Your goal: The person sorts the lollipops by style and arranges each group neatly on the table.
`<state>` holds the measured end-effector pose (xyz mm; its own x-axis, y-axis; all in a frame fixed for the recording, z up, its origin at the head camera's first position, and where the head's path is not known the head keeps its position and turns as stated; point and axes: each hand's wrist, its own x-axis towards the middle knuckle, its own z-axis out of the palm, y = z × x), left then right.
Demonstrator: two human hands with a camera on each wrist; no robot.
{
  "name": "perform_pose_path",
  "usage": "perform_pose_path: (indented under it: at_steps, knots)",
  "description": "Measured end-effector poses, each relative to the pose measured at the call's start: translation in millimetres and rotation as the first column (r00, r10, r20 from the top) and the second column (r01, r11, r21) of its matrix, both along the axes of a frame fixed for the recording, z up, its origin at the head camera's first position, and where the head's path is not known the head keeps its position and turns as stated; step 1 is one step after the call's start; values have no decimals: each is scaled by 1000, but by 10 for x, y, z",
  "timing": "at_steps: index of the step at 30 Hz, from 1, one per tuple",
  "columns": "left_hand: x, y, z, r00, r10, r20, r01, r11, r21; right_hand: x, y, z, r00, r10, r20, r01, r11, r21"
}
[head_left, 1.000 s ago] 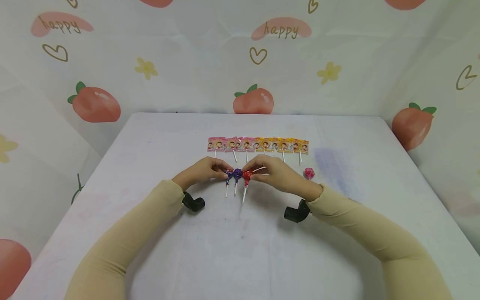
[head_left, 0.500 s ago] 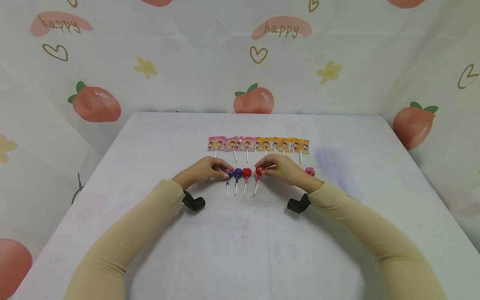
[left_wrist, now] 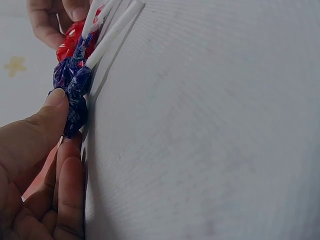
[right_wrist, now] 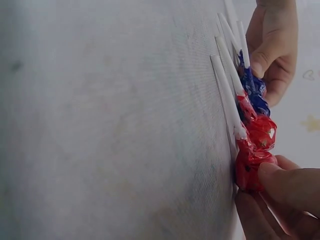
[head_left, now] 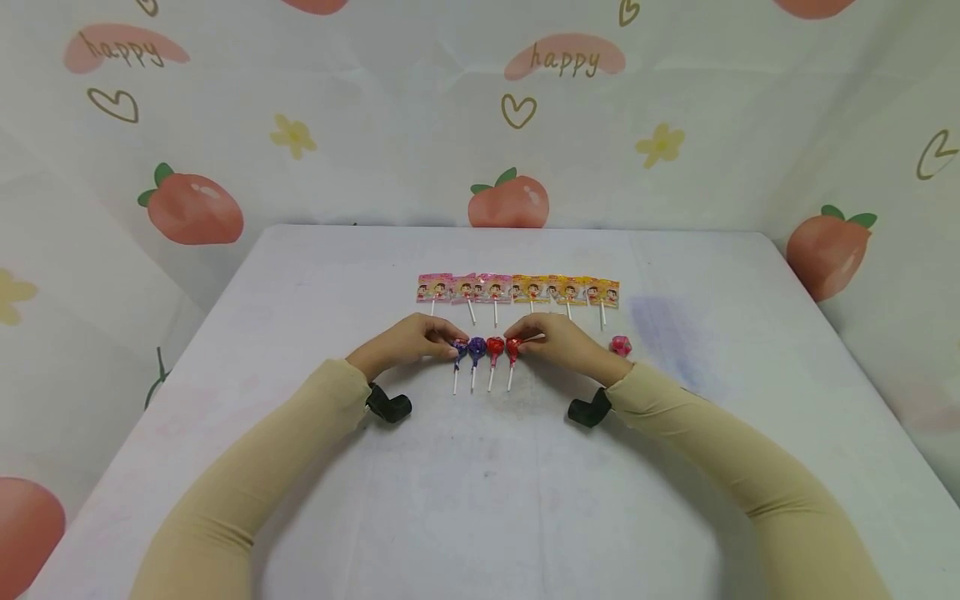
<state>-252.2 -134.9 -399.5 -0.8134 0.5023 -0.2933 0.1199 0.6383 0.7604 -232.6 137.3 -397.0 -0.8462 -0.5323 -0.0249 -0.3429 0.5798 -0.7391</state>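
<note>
Two blue-wrapped and two red-wrapped lollipops lie side by side on the white table, sticks toward the front. My left hand (head_left: 411, 338) pinches the wrapped head of the leftmost blue lollipop (left_wrist: 76, 116) between thumb and fingers. Beside it lies the other blue-purple lollipop (head_left: 477, 348), then a red lollipop (head_left: 495, 346). At the row's right end, thumb and fingers of my right hand (head_left: 561, 342) pinch the second red lollipop (right_wrist: 249, 172) by its head, close against its red neighbour. A pink-wrapped lollipop (head_left: 620, 345) lies apart, beyond my right wrist, its stick hidden.
Behind the hands runs a row of bagged lollipops, pink packets (head_left: 495, 287) on the left and yellow packets (head_left: 532, 287) on the right, sticks forward. A printed cloth (head_left: 405, 167) hangs behind the table (head_left: 480, 500). Black wrist mounts (head_left: 590, 408) hang near the tabletop.
The right hand let go of the first red lollipop, picked up the second red one and brought it left against the row. The left hand stays on the blue lollipop.
</note>
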Motion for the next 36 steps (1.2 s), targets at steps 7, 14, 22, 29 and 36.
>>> perform_pose_path:
  at_steps: [7,14,22,29,36]
  knots:
    - [-12,-2,-12,1000,3,5,-3,1000,0,-4,-17,-6,1000,2,-3,-2,1000,-7]
    - [-10,-5,-5,1000,3,4,-4,1000,12,-16,-24,-12,1000,4,-15,-4,1000,6]
    - [-12,-2,-8,1000,4,10,-4,1000,-3,-23,1,0,1000,-1,-5,1,1000,-2]
    - [-6,3,-1,1000,7,10,-7,1000,1,37,139,241,996,-90,1,90,993,-70]
    - [-6,-3,-4,1000,6,14,-6,1000,4,112,526,505,981,-189,-42,178,965,-193]
